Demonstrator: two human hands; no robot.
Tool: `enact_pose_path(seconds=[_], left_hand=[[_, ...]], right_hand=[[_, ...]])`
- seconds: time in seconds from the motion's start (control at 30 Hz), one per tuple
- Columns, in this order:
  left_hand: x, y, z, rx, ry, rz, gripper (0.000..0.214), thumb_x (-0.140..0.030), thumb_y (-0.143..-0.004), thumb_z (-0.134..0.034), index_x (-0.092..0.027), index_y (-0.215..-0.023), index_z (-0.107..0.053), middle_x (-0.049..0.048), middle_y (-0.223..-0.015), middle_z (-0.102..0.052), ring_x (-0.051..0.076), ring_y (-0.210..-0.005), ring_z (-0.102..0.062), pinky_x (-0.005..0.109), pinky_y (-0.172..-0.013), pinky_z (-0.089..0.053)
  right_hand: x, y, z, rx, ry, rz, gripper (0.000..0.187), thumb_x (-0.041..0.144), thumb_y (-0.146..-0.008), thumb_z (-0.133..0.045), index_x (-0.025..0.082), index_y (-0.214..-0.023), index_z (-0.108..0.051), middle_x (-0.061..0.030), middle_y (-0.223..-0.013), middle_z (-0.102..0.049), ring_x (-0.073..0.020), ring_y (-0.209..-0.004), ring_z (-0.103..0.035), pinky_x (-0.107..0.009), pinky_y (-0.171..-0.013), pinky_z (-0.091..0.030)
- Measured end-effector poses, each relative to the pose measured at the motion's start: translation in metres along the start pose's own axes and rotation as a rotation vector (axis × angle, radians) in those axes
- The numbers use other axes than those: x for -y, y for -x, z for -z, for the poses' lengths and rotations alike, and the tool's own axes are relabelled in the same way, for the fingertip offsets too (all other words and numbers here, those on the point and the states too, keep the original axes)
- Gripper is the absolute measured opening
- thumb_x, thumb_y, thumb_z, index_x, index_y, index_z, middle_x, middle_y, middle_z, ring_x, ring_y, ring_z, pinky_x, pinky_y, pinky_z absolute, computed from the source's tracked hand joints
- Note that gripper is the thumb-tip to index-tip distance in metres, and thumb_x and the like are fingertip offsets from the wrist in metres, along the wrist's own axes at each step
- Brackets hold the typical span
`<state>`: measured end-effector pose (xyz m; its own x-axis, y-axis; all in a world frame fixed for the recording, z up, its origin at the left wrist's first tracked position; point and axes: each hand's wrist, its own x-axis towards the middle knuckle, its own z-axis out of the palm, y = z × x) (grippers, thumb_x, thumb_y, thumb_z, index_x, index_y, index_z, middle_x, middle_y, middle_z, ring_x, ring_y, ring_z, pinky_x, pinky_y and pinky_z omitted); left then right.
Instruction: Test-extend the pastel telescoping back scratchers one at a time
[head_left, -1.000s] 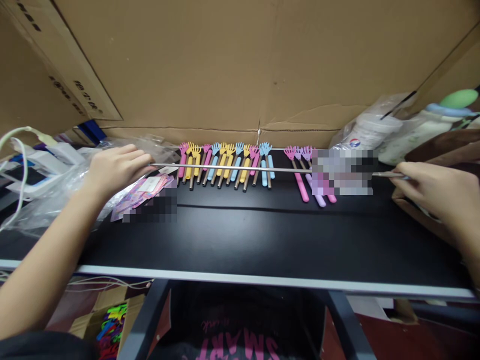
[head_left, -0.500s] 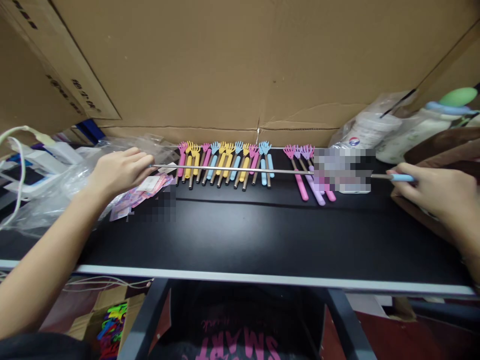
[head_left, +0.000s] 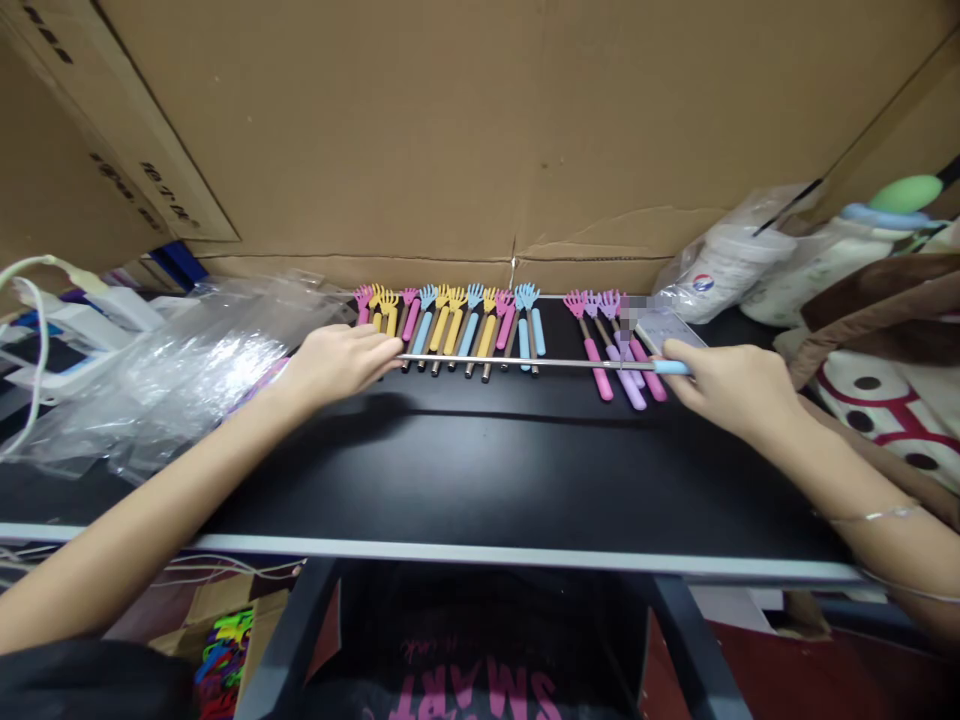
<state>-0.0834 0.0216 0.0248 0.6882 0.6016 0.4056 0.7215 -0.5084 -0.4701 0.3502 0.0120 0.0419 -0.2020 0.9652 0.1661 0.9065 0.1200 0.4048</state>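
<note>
An extended telescopic back scratcher [head_left: 517,361] is stretched level above the black table, between my two hands. My left hand [head_left: 341,362] is closed around its left end, so that end is hidden. At the other end, the fingers of my right hand [head_left: 735,385] pinch the light blue grip. Behind the thin metal rod lies a row of short back scratchers [head_left: 454,325] in pink, yellow and blue, their claw heads toward the cardboard. A smaller group of pink and purple back scratchers [head_left: 600,355] lies to the right, near my right hand.
Crumpled clear plastic bags [head_left: 165,370] cover the table's left side, near a white power strip [head_left: 90,335]. A phone-like flat object [head_left: 667,328], a bagged cup [head_left: 742,265] and a plush item [head_left: 877,390] are at right. Cardboard [head_left: 420,130] walls the back.
Both hands have come closer together, and the rod between them is shorter. My left hand moved right and my right hand moved left; both are slightly nearer the table's front.
</note>
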Motion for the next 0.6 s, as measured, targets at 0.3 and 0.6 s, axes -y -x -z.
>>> enact_pose_path(seconds=[0.3, 0.6], left_hand=[[-0.054, -0.030, 0.019, 0.016, 0.072, 0.003, 0.035, -0.034, -0.101, -0.037, -0.017, -0.078, -0.057, 0.0037, -0.063, -0.061, 0.017, -0.059, -0.058, 0.026, -0.050, -0.024], [-0.084, -0.047, 0.024, -0.032, 0.154, -0.057, 0.029, -0.034, -0.099, -0.044, -0.017, -0.081, -0.059, 0.0014, -0.062, -0.061, 0.015, -0.055, -0.054, 0.026, -0.047, -0.021]], right_hand=[[0.046, -0.002, 0.015, -0.168, -0.044, 0.097, 0.028, 0.032, -0.087, -0.042, 0.021, -0.095, -0.067, -0.0077, -0.070, -0.070, -0.0197, -0.057, -0.059, -0.027, -0.050, -0.013], [0.090, 0.003, 0.031, -0.065, -0.119, 0.197, 0.023, 0.031, -0.090, -0.045, 0.021, -0.094, -0.065, -0.0070, -0.070, -0.071, -0.0186, -0.059, -0.061, -0.027, -0.051, -0.014]])
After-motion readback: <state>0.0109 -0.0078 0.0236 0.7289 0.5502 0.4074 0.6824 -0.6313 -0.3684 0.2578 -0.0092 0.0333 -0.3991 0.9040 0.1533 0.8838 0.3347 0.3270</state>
